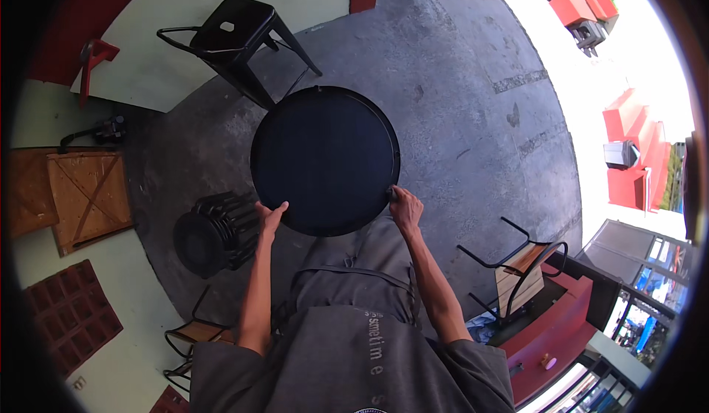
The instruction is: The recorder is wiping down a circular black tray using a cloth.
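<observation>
A large round black disc with a raised rim (pixel 325 161), like a tray or a tabletop, is in front of me at the middle of the view. My left hand (pixel 270 217) grips its lower left edge, thumb on the upper face and the other fingers mostly hidden. At the lower right edge, my right hand (pixel 407 209) is closed around a small dark thing (pixel 392 193) that touches the rim. What this small thing is, I cannot tell. Whatever supports the disc underneath is hidden.
A black metal chair (pixel 235 28) stands just beyond the disc. Stacked black round stools (pixel 202 241) are on the concrete floor (pixel 460 130) to my left. A wood-seated chair (pixel 518 285) is at right, by a red counter (pixel 559 324). A wooden door panel (pixel 88 197) is at far left.
</observation>
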The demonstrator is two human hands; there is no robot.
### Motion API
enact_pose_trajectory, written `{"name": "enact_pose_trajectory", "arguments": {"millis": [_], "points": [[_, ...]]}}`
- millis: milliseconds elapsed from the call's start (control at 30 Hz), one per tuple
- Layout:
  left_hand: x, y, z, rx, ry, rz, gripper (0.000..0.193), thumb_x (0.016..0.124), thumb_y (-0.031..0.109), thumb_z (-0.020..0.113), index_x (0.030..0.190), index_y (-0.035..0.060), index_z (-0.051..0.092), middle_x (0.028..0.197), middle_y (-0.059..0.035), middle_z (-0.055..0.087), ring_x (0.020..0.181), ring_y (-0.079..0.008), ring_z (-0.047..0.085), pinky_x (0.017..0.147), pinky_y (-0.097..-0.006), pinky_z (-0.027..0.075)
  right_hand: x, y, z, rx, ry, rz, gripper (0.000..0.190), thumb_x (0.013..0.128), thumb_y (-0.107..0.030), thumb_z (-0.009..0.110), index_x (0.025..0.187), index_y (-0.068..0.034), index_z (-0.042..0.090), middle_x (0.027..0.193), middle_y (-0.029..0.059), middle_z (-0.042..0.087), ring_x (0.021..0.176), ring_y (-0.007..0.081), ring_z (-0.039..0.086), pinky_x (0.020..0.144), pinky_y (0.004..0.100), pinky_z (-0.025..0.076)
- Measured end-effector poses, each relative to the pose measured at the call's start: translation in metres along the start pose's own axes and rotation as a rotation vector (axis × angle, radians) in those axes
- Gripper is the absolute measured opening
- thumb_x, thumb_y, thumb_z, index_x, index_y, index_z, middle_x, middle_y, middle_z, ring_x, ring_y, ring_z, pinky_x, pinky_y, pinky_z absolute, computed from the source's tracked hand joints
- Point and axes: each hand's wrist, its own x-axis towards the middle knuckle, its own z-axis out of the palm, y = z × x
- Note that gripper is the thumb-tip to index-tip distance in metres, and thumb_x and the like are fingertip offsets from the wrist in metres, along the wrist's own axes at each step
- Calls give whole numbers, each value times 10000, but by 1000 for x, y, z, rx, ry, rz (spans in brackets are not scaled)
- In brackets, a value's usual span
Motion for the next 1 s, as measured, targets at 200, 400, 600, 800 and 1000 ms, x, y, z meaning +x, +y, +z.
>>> {"name": "enact_pose_trajectory", "arguments": {"millis": [200, 400, 600, 800, 1000], "points": [[12, 77, 0, -149, -162, -320, 752, 827, 264, 786, 1369, -95, 407, 1337, -257, 529, 1251, -348, 528, 1023, -402, 442, 24, 14, -9, -87, -30, 48, 284, 785, -137, 632, 1049, -113, 733, 957, 118, 719, 859, 342, 689, 754, 446, 537], [11, 22, 0, -57, 26, -146, 758, 851, 274, 761, 1413, -64, 381, 1371, -247, 512, 1286, -354, 507, 983, -441, 483, -78, -25, 24, 54, -237, -107, 279, 745, -122, 655, 1017, -104, 714, 906, 138, 711, 787, 349, 689, 684, 452, 536], [-8, 56, 1, -199, -194, -531, 825, 894, 291, 723, 1493, -21, 249, 1457, -260, 410, 1276, -414, 502, 946, -549, 526, -84, -29, 41, -63, -383, -285, 145, 785, -153, 617, 903, -79, 654, 849, 127, 690, 734, 348, 679, 639, 467, 523], [-55, 20, 27, -675, -444, -709, 777, 928, 376, 678, 1450, -43, 284, 1478, -255, 385, 1265, -451, 500, 1004, -609, 458, -19, 6, 17, -135, -222, -209, 120, 791, -155, 622, 889, -87, 639, 875, 123, 681, 773, 353, 673, 636, 476, 518], [-111, 62, 66, -811, -307, -806, 761, 948, 377, 649, 1454, -41, 265, 1484, -256, 377, 1252, -469, 505, 997, -621, 456, 79, 25, -13, -211, -139, -228, 103, 843, -159, 602, 824, -79, 665, 839, 148, 689, 761, 369, 679, 636, 478, 530]]}}
